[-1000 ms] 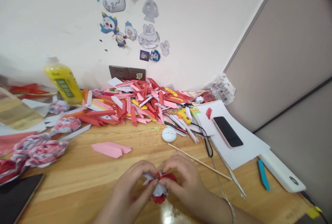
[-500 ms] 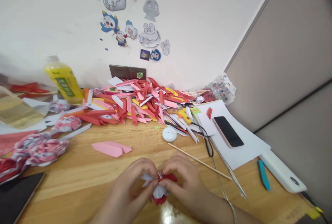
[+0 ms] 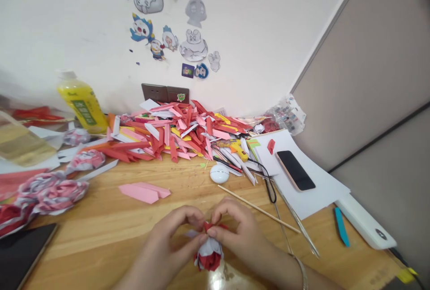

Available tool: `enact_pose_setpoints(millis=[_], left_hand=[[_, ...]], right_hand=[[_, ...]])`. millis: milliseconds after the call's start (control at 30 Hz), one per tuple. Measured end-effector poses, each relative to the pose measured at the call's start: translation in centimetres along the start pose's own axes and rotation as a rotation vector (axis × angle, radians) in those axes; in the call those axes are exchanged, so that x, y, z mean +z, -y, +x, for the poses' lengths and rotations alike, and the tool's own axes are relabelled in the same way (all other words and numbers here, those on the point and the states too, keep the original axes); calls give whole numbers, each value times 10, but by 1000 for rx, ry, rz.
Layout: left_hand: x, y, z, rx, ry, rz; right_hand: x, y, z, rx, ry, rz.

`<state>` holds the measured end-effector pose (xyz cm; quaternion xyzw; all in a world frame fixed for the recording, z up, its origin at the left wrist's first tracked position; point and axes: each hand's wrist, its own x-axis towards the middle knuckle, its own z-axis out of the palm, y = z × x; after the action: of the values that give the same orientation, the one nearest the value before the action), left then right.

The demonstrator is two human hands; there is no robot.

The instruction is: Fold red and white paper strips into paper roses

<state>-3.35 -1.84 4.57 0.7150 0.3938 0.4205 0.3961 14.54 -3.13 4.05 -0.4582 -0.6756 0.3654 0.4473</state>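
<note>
Between my two hands, low in the middle of the head view, is a red and white folded-paper flower (image 3: 208,256). Its round red and white head hangs below my fingers, and a red paper end pokes up above them. My left hand (image 3: 174,236) pinches it from the left with thumb and forefinger. From the right, my right hand (image 3: 235,229) pinches the same paper, its thumb touching the red end. The fingers partly cover the upper folds. Two folded pink paper strips (image 3: 144,192) lie on the wooden table (image 3: 101,218) beyond my left hand.
A heap of folded paper strips (image 3: 181,131) lies along the wall beside a yellow bottle (image 3: 82,104). Finished paper flowers (image 3: 60,194) and a dark tablet (image 3: 25,254) are left. Rightward are a wooden stick (image 3: 257,208), white case (image 3: 219,174), glue gun (image 3: 239,150) and phone (image 3: 295,170).
The flower has turned in my fingers, so more of its red and white head shows below. The white flap at its left and the red one at its right are now mostly hidden.
</note>
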Motion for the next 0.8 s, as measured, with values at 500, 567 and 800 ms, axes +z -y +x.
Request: enact_pose_setpoints(millis=[500,567,800], left_hand=[[-8,-7,1,260,-1,56],[-8,-8,2,152,44,31],[-5,5,7,-344,365,-223]], right_hand=[[1,2,-1,-326,-113,-109],[1,2,-1,-218,-64,-21],[7,-8,3,299,121,352]])
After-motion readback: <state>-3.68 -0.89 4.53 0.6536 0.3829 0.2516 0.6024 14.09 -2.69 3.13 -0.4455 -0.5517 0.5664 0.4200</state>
